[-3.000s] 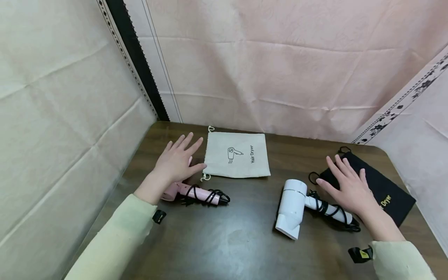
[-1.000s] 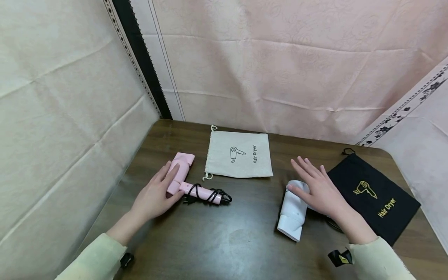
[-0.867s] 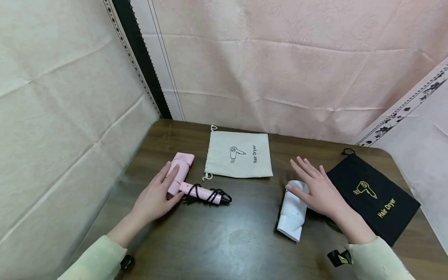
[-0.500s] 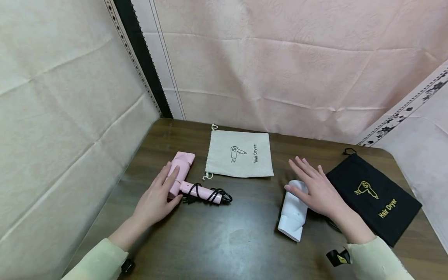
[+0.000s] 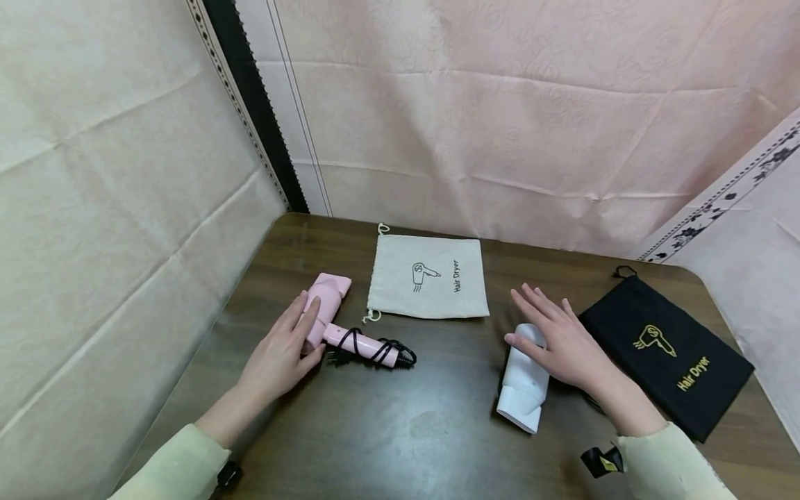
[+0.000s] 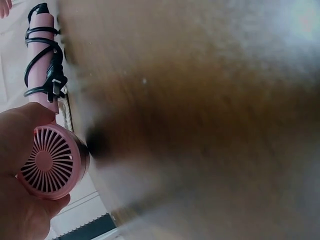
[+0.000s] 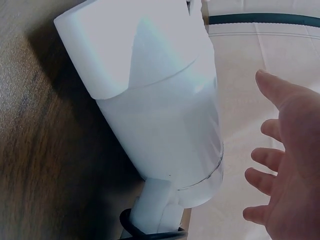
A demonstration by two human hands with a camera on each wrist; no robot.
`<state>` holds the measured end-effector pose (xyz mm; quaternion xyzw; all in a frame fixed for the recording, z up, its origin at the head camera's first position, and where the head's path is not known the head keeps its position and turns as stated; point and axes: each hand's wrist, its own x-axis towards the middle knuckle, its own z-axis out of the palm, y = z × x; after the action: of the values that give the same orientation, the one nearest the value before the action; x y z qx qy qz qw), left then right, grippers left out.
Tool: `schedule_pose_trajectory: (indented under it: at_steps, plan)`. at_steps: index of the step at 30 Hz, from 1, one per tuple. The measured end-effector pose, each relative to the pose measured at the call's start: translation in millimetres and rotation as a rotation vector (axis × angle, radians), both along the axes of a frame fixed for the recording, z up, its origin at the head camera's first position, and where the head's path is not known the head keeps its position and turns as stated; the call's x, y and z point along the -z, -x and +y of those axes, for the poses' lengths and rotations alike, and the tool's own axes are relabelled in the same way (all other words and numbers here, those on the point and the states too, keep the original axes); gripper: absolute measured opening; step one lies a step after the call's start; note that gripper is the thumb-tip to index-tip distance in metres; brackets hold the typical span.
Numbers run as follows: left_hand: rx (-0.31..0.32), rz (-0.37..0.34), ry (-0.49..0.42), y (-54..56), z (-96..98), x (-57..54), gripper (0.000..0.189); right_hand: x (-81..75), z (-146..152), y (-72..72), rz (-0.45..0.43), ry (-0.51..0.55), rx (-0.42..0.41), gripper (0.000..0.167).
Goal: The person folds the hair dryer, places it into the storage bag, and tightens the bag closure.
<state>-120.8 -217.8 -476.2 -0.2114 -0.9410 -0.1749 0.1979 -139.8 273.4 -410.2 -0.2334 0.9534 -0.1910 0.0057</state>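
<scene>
My left hand (image 5: 275,357) lies on the rear of a pink hair dryer (image 5: 329,292), whose handle is wrapped in black cord. In the left wrist view, the thumb and fingers grip its body around the round grille (image 6: 45,161). A white hair dryer (image 5: 523,389) lies on the table at the right. Above it hovers my right hand (image 5: 562,347), fingers spread, hiding its handle in the head view. The right wrist view shows a gap between the fingers (image 7: 267,182) and the white dryer's body (image 7: 160,125).
Behind the dryers, a white drawstring bag (image 5: 428,302) printed "Hair Dryer" lies flat. A black drawstring bag (image 5: 656,375) with gold print lies at the right. Light cloth (image 5: 500,139) hangs around the back and sides of the brown wooden table (image 5: 400,430).
From above the pink hair dryer, my left hand has come down and now grips its rear. My right hand has moved left from over the black bag to above the white hair dryer.
</scene>
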Motion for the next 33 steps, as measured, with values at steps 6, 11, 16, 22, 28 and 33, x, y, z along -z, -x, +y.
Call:
schedule_pose_trajectory:
  at_steps: [6,11,16,22,28,33]
  plan:
    - [0.002,0.049,0.0,1.1,3.7,-6.0,0.077,0.4,-2.5,1.7,-0.006,-0.006,-0.008,0.078]
    - [0.013,0.114,0.009,2.2,8.3,-12.5,0.076,-0.6,-7.3,1.2,-0.009,0.003,-0.014,0.077]
    - [0.037,0.165,0.023,4.3,18.2,-25.0,0.078,-2.1,-15.9,0.5,-0.006,0.009,-0.037,0.077]
    - [0.056,0.163,0.026,12.3,37.3,-39.2,0.076,-2.4,-32.6,-1.6,-0.026,0.024,-0.068,0.077]
    - [0.074,0.158,0.015,18.9,59.3,-45.6,0.076,-3.2,-59.1,-6.9,-0.004,0.09,-0.149,0.079]
    - [0.079,0.144,-0.001,24.1,76.8,-49.0,0.076,0.8,-80.8,-8.0,0.137,0.095,-0.265,0.081]
